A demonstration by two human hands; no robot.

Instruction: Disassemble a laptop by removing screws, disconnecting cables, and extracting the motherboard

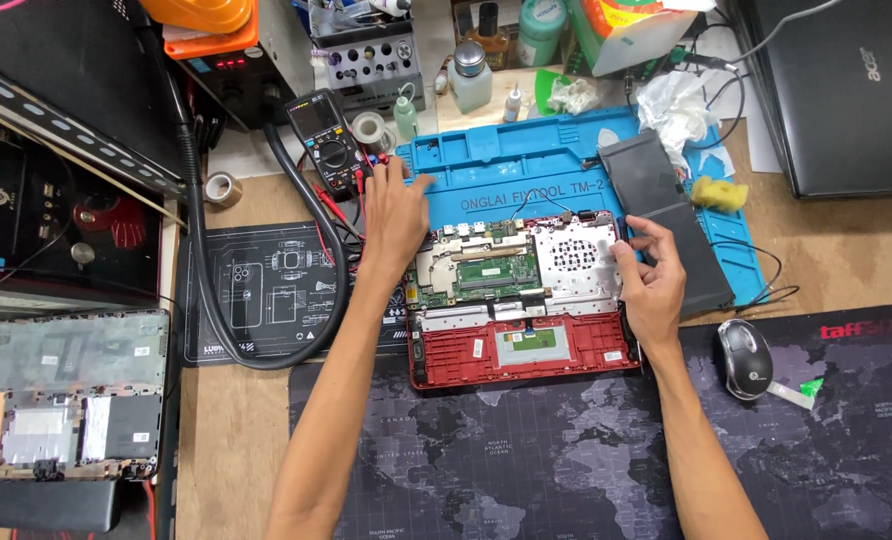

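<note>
Laptop: opened red plastic laptop base (526, 345), board exposed.
Left hand (394, 215): grip loose, fingers spread by multimeter (326, 140).
Right hand (651, 275): pinching nothing I can see, steadying edge by flat grey battery (661, 215).
Tip: I'd brace gently.

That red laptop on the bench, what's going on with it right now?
A person has an opened red laptop on a blue mat, its circuit board and fan exposed. The left hand rests at its upper left corner, near a multimeter. The right hand sits at its right edge, touching a flat dark battery lying beside it. A mouse sits to the right.
</note>
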